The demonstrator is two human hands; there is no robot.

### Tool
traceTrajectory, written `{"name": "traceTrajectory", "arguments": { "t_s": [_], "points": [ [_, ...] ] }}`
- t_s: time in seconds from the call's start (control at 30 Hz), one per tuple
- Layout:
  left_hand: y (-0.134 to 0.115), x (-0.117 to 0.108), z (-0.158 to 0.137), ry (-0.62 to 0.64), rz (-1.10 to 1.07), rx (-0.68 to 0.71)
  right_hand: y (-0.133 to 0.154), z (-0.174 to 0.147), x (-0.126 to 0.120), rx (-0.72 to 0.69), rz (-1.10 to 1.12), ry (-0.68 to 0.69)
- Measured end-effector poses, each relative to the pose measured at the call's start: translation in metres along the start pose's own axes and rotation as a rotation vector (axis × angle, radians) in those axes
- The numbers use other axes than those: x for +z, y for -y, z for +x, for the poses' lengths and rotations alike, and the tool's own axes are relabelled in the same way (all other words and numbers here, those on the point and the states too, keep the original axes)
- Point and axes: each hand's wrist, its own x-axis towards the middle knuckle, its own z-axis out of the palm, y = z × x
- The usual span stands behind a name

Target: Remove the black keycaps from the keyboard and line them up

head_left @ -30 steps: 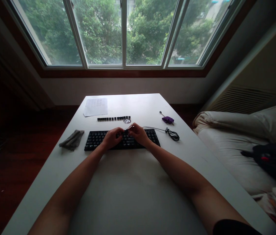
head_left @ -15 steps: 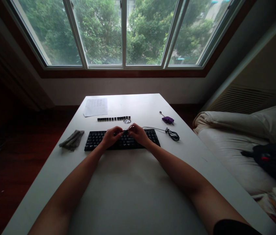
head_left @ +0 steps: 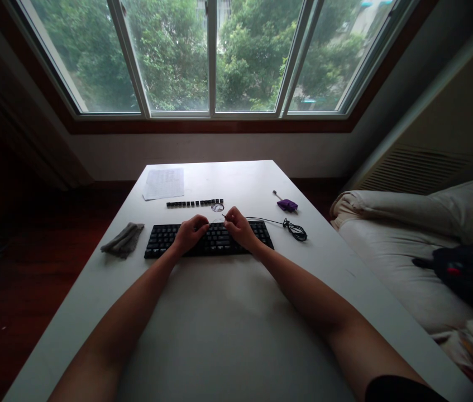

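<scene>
A black keyboard (head_left: 215,241) lies across the table in front of me. My left hand (head_left: 192,231) is over its left-middle part, with fingers and thumb closed together near its back edge; what they hold, if anything, is too small to make out. My right hand (head_left: 238,227) is raised a little above the right-middle keys, its thumb and fingers pinching a small dark piece (head_left: 225,216) too small to name. A row of loose black keycaps (head_left: 194,203) stands behind the keyboard. Beside the row's right end lies a small round, pale item (head_left: 218,207).
On the white table (head_left: 228,312) lie a grey cloth (head_left: 123,240) at the left, a printed sheet (head_left: 164,183) at the back left, a coiled black cable (head_left: 295,230) and a purple item with a thin stem (head_left: 287,205) at the right. A sofa (head_left: 391,245) stands beyond the right edge.
My right hand has lifted slightly and moved a little right, away from my left hand. A small dark piece now shows at its fingertips. My left hand has barely moved.
</scene>
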Motion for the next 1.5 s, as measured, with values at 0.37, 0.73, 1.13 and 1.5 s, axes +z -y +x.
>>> {"name": "traceTrajectory", "arguments": {
  "t_s": [0.37, 0.73, 1.13, 1.5],
  "points": [
    [0.000, 0.000, 0.001, 0.008, -0.030, 0.016, -0.010, -0.005, 0.005, -0.176, -0.575, 0.100],
    [0.004, 0.002, 0.001, 0.016, -0.044, 0.025, -0.009, -0.010, 0.011, -0.288, -0.783, 0.123],
    [0.000, -0.002, 0.001, 0.121, -0.098, 0.053, -0.015, -0.012, 0.012, -0.339, -0.810, 0.114],
    [0.001, 0.000, 0.001, 0.084, -0.022, 0.030, -0.013, -0.006, 0.004, -0.254, -0.789, 0.075]
  ]
}}
